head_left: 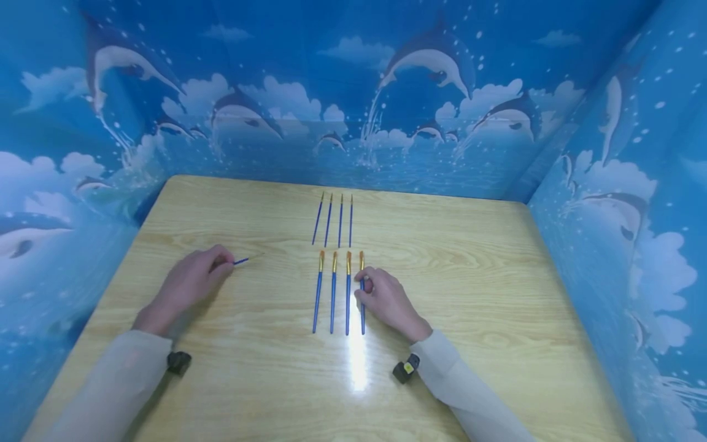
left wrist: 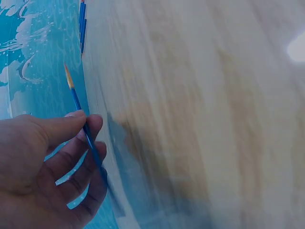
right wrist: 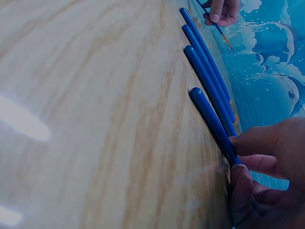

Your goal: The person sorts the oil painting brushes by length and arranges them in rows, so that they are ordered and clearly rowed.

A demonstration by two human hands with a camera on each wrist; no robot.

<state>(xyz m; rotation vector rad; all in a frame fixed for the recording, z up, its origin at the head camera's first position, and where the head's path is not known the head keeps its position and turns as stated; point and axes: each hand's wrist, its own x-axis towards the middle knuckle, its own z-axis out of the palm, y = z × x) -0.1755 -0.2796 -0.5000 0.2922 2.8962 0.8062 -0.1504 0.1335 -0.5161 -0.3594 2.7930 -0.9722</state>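
My left hand [head_left: 193, 276] pinches a thin blue paintbrush [left wrist: 77, 100] between thumb and fingers, raised off the table at the left. Its fine tip points away from the hand. On the right, my right hand [head_left: 389, 301] has thumb and fingertip about the rightmost large paintbrush [head_left: 363, 319] of the near row. In the right wrist view, they grip its blue handle [right wrist: 209, 117], which lies low along the tabletop. Beside it lie three more large paintbrushes [head_left: 333, 294], bristles pointing to the far side. The right fingers partly cover the gripped brush.
Several thin paintbrushes [head_left: 339, 224] lie in a far row, tips toward the back edge. The wooden table [head_left: 469, 264] meets a blue dolphin-print curtain [head_left: 304, 147] behind and at both sides. Glare [head_left: 358, 362] shines near the front.
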